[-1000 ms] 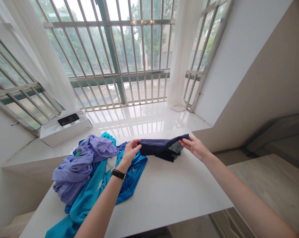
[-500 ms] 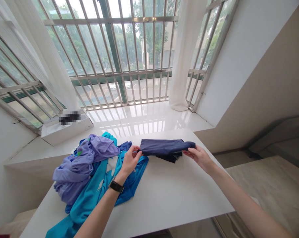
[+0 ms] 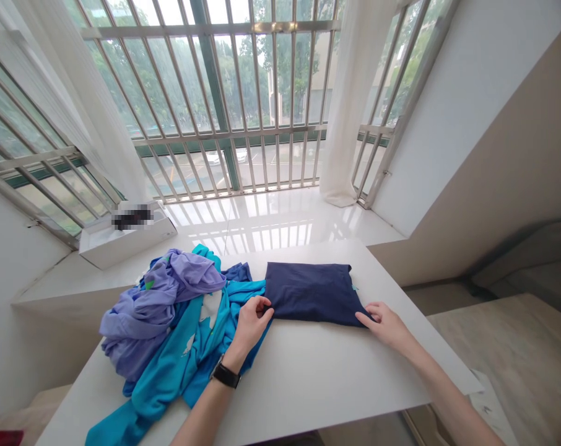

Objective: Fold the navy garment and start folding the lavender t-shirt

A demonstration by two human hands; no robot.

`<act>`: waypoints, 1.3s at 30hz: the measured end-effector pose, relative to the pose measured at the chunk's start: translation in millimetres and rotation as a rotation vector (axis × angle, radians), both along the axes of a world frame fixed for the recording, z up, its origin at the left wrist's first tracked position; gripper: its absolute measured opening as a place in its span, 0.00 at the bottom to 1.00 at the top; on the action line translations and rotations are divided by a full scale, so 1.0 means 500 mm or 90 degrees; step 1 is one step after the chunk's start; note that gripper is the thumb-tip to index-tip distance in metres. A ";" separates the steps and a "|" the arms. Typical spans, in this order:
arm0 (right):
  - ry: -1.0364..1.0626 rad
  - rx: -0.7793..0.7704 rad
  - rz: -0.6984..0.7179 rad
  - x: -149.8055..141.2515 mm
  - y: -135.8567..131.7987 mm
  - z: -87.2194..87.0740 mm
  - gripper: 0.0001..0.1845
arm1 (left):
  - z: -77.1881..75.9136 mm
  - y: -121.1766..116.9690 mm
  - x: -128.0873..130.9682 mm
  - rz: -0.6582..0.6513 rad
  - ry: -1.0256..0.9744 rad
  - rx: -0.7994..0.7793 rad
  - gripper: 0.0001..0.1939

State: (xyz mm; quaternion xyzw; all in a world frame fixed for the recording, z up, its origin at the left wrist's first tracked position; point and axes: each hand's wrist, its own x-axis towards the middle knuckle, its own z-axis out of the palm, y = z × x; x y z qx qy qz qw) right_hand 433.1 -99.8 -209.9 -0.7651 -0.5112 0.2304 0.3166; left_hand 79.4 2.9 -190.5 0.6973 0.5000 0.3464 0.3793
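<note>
A folded navy blue garment (image 3: 311,292) lies as a flat rectangle on the white table (image 3: 336,378); its exact kind does not show. At its near left corner, my left hand (image 3: 252,322), with a black watch on the wrist, pinches the edge. My right hand (image 3: 385,322) grips the near right corner between thumb and fingers. Left of the navy garment spreads a heap of loose clothes: a crumpled lavender garment (image 3: 141,322) on top and a teal-blue garment (image 3: 162,378) with white patches, which reaches under my left forearm.
Behind the table runs a glossy white window sill (image 3: 280,217) below a barred window. An open white box (image 3: 127,238) with a blurred dark item sits on the sill at left. White curtains (image 3: 343,124) hang at both sides. A wooden surface (image 3: 517,347) stands at right.
Both hands have come toward me, drawing the navy garment's near edge down, so it now lies broader and flat over the darker piece seen beneath it before.
</note>
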 end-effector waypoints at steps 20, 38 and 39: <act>-0.119 0.083 -0.158 0.116 0.111 0.018 0.22 | 0.081 -0.176 0.125 -0.523 0.120 0.010 0.20; -0.246 0.188 0.249 -0.210 -0.136 0.009 0.11 | 0.042 -0.048 0.064 -0.486 0.364 0.326 0.09; -0.259 0.187 0.260 -0.206 -0.129 0.010 0.10 | 0.038 -0.047 0.067 -0.492 0.375 0.337 0.09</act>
